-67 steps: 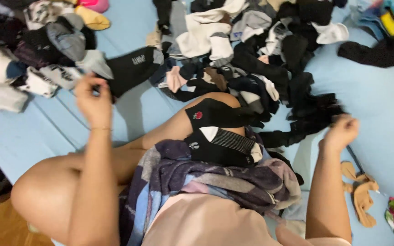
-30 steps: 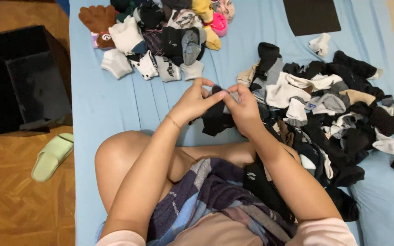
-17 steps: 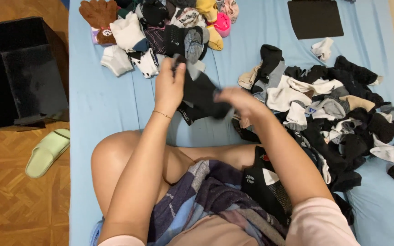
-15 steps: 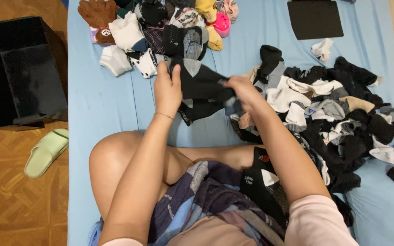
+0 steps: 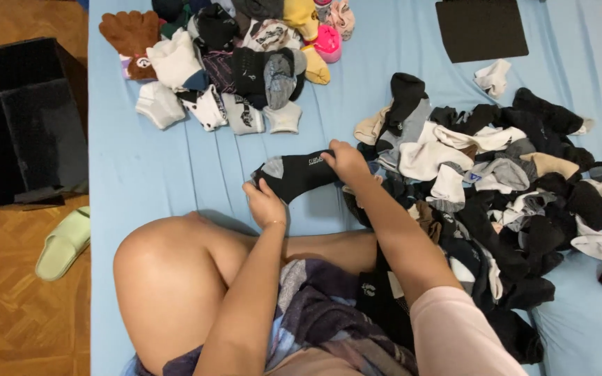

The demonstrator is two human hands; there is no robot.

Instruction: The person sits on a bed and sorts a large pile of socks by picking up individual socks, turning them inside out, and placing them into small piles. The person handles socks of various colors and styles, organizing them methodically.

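While a black sock (image 5: 299,174) with grey toe and heel is stretched flat on the bed (image 5: 155,167), it is gripped at both ends: the left hand (image 5: 265,203) is closed on the toe end and the right hand (image 5: 346,161) is closed on the cuff end. The sock lies on the blue sheet just in front of the bent knee (image 5: 155,257), in a band of bare sheet between two heaps. A small pile (image 5: 228,63) of folded and bundled socks is seen beyond it, toward the left, with a brown glove (image 5: 123,31) at its outer corner; a gap of sheet is kept between that pile and the held sock. A large loose heap (image 5: 496,181), mostly black, white and grey, is spread to the right, and its near margin is touched by the right hand. A black flat pad (image 5: 481,29) lies at the far side of the bed, apart from both heaps. The bed's left edge is met closely by a black box (image 5: 22,122), and a pale green slipper (image 5: 63,244) rests on the parquet floor (image 5: 22,313) just beside that edge. A patterned cloth (image 5: 329,320) is draped over the lap.
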